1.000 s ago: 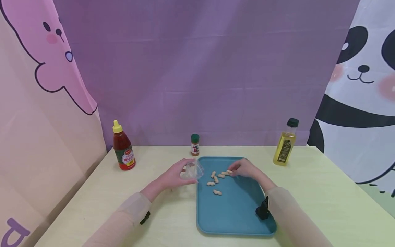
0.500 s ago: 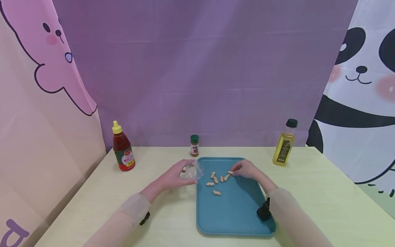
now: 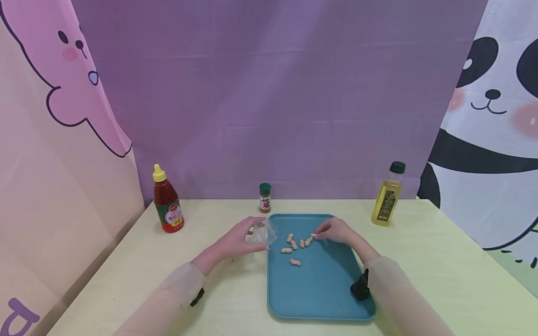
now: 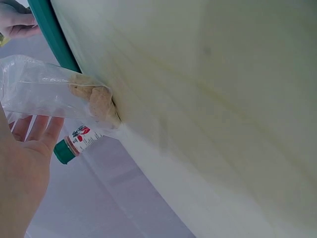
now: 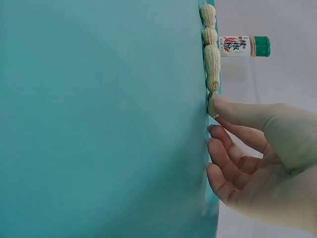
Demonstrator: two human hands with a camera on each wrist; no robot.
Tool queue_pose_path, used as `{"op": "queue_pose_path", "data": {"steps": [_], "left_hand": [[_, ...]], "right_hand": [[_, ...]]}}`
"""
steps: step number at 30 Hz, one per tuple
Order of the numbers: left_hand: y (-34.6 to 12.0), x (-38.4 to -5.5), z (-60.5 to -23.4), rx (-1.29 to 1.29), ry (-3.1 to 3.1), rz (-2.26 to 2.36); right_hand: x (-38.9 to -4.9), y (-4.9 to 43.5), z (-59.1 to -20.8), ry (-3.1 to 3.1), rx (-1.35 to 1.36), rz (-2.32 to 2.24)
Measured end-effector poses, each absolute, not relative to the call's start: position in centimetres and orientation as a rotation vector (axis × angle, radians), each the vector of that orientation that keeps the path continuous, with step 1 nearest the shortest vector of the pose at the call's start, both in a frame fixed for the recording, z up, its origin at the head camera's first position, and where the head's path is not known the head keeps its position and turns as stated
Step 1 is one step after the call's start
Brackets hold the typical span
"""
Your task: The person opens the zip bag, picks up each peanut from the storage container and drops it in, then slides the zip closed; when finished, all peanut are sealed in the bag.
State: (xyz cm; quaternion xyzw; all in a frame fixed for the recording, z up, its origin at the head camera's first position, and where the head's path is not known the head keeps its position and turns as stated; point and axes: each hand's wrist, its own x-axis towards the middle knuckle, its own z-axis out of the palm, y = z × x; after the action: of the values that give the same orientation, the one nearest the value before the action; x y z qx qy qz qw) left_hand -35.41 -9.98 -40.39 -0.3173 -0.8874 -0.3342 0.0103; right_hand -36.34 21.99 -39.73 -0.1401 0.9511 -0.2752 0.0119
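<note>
My left hand (image 3: 239, 240) holds a clear plastic bag (image 3: 261, 232) beside the blue tray's left edge, its thumb and fingers around the bag. The left wrist view shows a few tan peanuts (image 4: 100, 103) low in that bag. Over the upper right of the blue tray (image 3: 319, 294), my right hand (image 3: 336, 231) pinches a peanut (image 5: 212, 105) between thumb and index finger; those fingers partly cover it. The other fingers curl loosely near the tray. Several more unshelled peanuts (image 3: 295, 262) lie scattered on the tray, left of the right hand.
A red sauce bottle (image 3: 169, 205) with a yellow cap stands at the table's back left. Behind the tray is a small green-capped spice jar (image 3: 265, 198). An oil bottle (image 3: 387, 198) stands at the back right. A purple cloth (image 3: 269, 102) hangs behind the pale table (image 3: 218, 298).
The peanuts closest to the right hand have shifted and turned a little since one second ago. The right hand has moved slightly right, pinching one. The left hand and bag stay nearly still.
</note>
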Motion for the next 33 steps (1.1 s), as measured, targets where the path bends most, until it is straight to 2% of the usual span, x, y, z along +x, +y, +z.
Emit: {"op": "queue_pose_path", "data": {"steps": [7, 16, 33], "left_hand": [[-10.0, -35.4, -40.4, -1.007, -2.759, -1.061], [-10.1, -35.2, -40.3, -1.005, -2.753, -1.066], [-10.0, -35.2, -40.0, -0.965, -2.779, -1.054]], "right_hand": [[-36.3, 22.1, -39.5, 2.953, -0.401, -0.896], [-36.5, 21.3, -38.4, 2.978, -0.565, -1.019], [-33.7, 14.9, -35.2, 2.901, -0.785, -1.189]]}}
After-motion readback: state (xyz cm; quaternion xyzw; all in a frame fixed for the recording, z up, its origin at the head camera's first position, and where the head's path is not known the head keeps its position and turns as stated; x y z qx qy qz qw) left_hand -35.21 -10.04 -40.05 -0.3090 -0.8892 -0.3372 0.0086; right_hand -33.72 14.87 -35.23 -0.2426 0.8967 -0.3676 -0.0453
